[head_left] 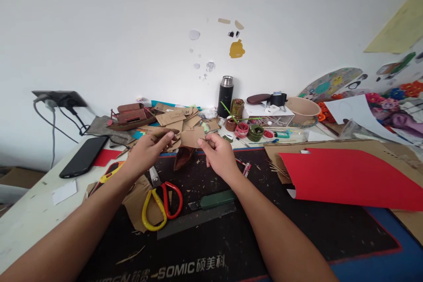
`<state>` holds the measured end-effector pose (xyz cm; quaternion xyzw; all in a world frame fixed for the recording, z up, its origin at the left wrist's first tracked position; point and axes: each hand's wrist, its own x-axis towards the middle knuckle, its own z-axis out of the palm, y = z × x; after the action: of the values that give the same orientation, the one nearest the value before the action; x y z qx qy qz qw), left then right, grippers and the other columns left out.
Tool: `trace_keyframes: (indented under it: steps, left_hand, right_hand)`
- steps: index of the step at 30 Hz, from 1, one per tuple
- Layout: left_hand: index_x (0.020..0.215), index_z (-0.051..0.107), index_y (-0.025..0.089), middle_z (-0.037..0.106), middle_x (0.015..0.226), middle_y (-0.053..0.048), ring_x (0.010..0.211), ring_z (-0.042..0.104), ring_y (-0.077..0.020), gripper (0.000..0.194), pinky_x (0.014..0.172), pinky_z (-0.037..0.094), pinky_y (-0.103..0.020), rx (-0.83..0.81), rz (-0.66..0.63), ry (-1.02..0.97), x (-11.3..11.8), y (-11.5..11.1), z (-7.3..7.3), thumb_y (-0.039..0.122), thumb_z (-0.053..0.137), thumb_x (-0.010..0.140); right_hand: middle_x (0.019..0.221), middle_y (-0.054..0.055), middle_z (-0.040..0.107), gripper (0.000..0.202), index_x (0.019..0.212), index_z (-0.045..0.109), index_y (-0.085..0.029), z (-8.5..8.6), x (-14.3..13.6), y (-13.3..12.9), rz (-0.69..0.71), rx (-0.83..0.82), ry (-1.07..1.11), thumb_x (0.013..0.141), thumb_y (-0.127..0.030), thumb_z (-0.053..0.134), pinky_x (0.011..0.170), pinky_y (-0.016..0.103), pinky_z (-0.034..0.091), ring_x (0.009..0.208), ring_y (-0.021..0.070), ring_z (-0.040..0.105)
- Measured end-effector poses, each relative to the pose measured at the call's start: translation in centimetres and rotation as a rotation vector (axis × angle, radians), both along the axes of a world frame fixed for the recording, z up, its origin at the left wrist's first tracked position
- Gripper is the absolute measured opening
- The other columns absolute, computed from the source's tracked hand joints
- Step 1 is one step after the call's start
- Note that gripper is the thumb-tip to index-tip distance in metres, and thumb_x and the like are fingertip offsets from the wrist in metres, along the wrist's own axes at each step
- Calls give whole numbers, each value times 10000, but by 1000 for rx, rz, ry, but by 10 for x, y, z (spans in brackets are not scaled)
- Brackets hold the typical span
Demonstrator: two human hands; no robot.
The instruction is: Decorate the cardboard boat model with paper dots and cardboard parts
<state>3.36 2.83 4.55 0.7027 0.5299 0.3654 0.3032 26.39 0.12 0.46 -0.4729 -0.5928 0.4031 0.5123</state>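
Note:
My right hand pinches a small rectangular piece of brown cardboard by its right edge, thumb on the near face. My left hand is close to the piece's left edge, thumb and index finger drawn together; whatever they pinch is too small to make out. Just below the cardboard, a dark brown, pointed, boat-like piece rests on the black mat. Scissors with one yellow and one red handle lie between my forearms. A green-handled knife lies beside a flat grey strip.
Cardboard scraps and a brown model are heaped at the back left. A black thermos stands behind paint jars. Red paper covers the right side. A phone lies on the left.

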Motion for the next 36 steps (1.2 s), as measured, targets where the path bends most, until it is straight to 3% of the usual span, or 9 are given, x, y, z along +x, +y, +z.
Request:
trace_keyframes:
  steps: [4, 10, 17, 23, 28, 36]
  left_hand:
    - [903, 733, 196, 722, 809, -63, 792, 653, -236, 626, 741, 511, -339, 14, -99, -67, 6, -9, 7, 804, 582, 906]
    - [754, 674, 214, 652, 719, -9, 704, 581, -189, 519, 668, 437, -302, 41, -115, 63, 3, -9, 8, 701, 616, 921]
    - [830, 728, 218, 707, 766, -19, 739, 640, -205, 459, 696, 468, -306, -23, -222, 137, 3, -5, 2, 650, 611, 927]
    - [785, 687, 210, 678, 701, -16, 637, 598, -183, 510, 618, 455, -300, -59, -104, 15, 0, -2, 1, 707, 637, 890]
    - [714, 638, 215, 636, 629, -6, 601, 585, -175, 511, 611, 485, -298, -96, -90, -114, 0, -1, 4, 703, 697, 853]
    - [845, 709, 208, 729, 744, -38, 679, 659, -208, 469, 647, 529, -311, -100, -67, -49, 1, -3, 4, 677, 721, 841]
  right_hand:
    - [530, -102, 506, 239, 904, 633, -237, -2, -1, 0, 64, -19, -35, 982, -463, 636, 419, 240, 365, 349, 116, 491]
    - [513, -104, 508, 216, 925, 647, -232, -1, -2, -2, 136, -64, -44, 979, -440, 636, 406, 234, 364, 348, 119, 494]
    - [527, -81, 537, 273, 936, 677, -209, -3, 2, 2, 98, -89, -27, 959, -478, 637, 406, 231, 372, 359, 118, 509]
    - [467, -91, 499, 353, 924, 669, -205, 1, 2, 2, 98, -99, 29, 942, -554, 624, 397, 228, 383, 351, 125, 497]
    - [459, -88, 508, 389, 902, 648, -207, 3, 3, 2, 94, -104, 58, 939, -593, 623, 397, 223, 392, 356, 122, 490]
    - [498, -90, 536, 417, 937, 618, -210, 7, 1, -1, 136, -129, 114, 926, -626, 639, 367, 212, 354, 363, 113, 490]
